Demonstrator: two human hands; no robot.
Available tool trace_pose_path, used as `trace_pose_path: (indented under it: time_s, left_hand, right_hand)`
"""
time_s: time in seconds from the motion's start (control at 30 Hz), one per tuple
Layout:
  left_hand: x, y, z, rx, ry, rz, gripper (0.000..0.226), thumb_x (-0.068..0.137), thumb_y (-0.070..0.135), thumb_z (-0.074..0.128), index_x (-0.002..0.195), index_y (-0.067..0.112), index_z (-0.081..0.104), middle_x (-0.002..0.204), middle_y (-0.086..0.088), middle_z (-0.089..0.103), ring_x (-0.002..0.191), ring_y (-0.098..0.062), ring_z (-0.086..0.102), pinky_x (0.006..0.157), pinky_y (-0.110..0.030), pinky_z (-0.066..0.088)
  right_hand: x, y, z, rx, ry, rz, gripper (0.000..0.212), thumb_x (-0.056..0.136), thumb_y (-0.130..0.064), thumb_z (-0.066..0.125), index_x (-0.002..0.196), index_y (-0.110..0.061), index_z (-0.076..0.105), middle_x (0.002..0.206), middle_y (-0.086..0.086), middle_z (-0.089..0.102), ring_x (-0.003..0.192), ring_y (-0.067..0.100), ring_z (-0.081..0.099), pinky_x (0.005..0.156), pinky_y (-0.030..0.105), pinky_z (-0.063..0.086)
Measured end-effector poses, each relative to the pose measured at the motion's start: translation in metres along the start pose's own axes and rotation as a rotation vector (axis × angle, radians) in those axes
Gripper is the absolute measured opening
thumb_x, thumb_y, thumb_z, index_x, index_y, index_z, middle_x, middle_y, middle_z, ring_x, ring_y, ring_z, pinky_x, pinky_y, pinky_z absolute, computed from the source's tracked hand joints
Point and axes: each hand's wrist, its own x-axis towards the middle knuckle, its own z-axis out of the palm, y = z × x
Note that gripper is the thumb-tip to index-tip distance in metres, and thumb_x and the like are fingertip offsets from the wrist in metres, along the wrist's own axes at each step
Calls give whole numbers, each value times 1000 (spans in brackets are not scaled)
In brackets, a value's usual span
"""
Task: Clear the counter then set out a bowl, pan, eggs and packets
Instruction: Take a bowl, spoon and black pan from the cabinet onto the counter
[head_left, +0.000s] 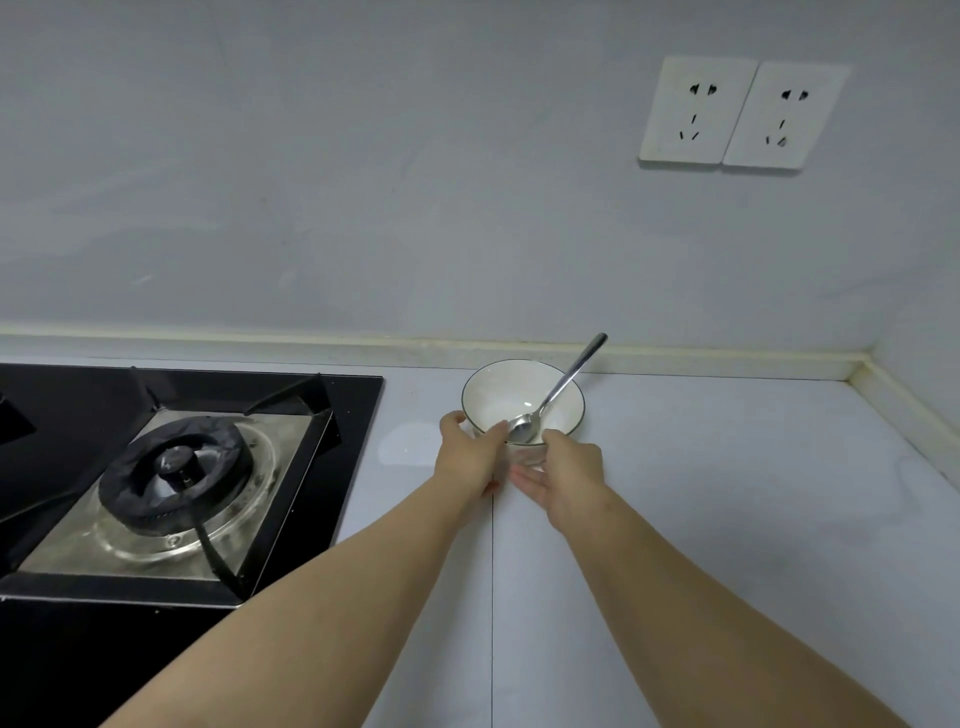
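Observation:
A white bowl (519, 395) with a thin dark rim is at the back of the pale counter (701, 519), near the wall. A metal spoon (558, 389) lies in it, its handle leaning over the far right rim. My left hand (467, 452) grips the bowl's near left side, thumb on the rim and fingers round the outside. My right hand (566, 478) holds the near right side, thumb at the rim and fingers reaching under the bowl's base. No pan, eggs or packets are in view.
A black gas hob (171, 467) with a burner and metal pan support fills the left of the counter. Two white wall sockets (737, 114) sit high on the right. A raised cream edge strip (727, 358) runs along the wall and into the right corner.

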Motion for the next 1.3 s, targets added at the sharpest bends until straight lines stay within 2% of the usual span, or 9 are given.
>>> trace_pose_path:
  time_s: [0.1, 0.2, 0.37, 0.5, 0.63, 0.77, 0.93, 1.2, 1.3]
  left_hand:
    - [-4, 4, -1, -53, -101, -42, 49, 91, 25, 51, 133, 31, 28, 84, -5, 56, 65, -21, 50, 60, -27, 48]
    - [0, 9, -4, 6, -84, -30, 39, 92, 14, 34, 130, 26, 36, 79, -4, 51, 60, -19, 44, 53, -24, 39]
    - [-6, 15, -12, 90, -62, -30, 39, 97, 23, 35, 136, 21, 35, 79, 1, 49, 65, -17, 50, 57, -24, 41]
    - [-27, 9, -24, 103, -6, 9, 56, 96, 32, 43, 147, 22, 21, 83, 4, 46, 89, -23, 54, 73, -31, 47]
    - [-64, 3, -51, 87, 14, 71, 36, 94, 23, 46, 130, 17, 43, 102, -4, 54, 84, -19, 57, 68, -26, 46]
    - [-110, -5, -90, 15, 0, 119, 12, 93, 15, 45, 100, 14, 54, 86, -1, 57, 68, -12, 56, 61, -23, 45]
    - [-175, -34, -171, -6, 6, 162, 15, 88, 10, 47, 79, 13, 58, 77, -5, 60, 64, -18, 56, 65, -30, 47]
    - [-297, -102, -309, 74, 57, 131, 16, 94, 15, 45, 86, 17, 59, 82, -2, 61, 69, -14, 56, 66, -26, 46]
    - [-329, -131, -342, 41, 30, 51, 15, 94, 15, 46, 84, 17, 58, 83, -4, 60, 69, -15, 56, 69, -27, 48]
  right_hand:
    - [-1, 1, 6, -26, 22, -20, 30, 90, -9, 51, 117, -3, 40, 86, 18, 62, 57, 24, 61, 53, 31, 53]
    - [-4, 2, 9, -50, 30, 4, 37, 86, -10, 60, 115, -10, 36, 99, 19, 63, 56, 22, 62, 52, 29, 54]
    - [-21, 3, 10, -126, -8, 32, 41, 90, -15, 54, 125, -8, 35, 76, 5, 53, 63, 25, 59, 58, 32, 52]
    - [-45, 10, 11, -131, 6, 80, 42, 89, -16, 53, 127, -7, 39, 86, 3, 54, 83, 31, 59, 60, 34, 49]
    - [-82, 22, 23, -141, 23, 56, 31, 90, -16, 50, 120, -8, 47, 90, 7, 49, 73, 26, 58, 57, 31, 46]
    - [-133, 43, 43, -153, -47, 45, 15, 93, -12, 42, 106, -10, 49, 84, 7, 49, 63, 20, 54, 67, 34, 46]
    - [-218, 100, 78, -148, -127, 45, 16, 94, -11, 40, 93, -4, 54, 76, 11, 55, 64, 21, 53, 63, 33, 46]
    - [-364, 214, 105, -125, -153, 150, 16, 96, -14, 42, 109, -11, 51, 89, 7, 59, 73, 18, 55, 78, 34, 49]
    - [-404, 251, 110, -137, -145, 202, 19, 94, -14, 42, 110, -10, 53, 81, 7, 62, 70, 17, 57, 64, 29, 49]
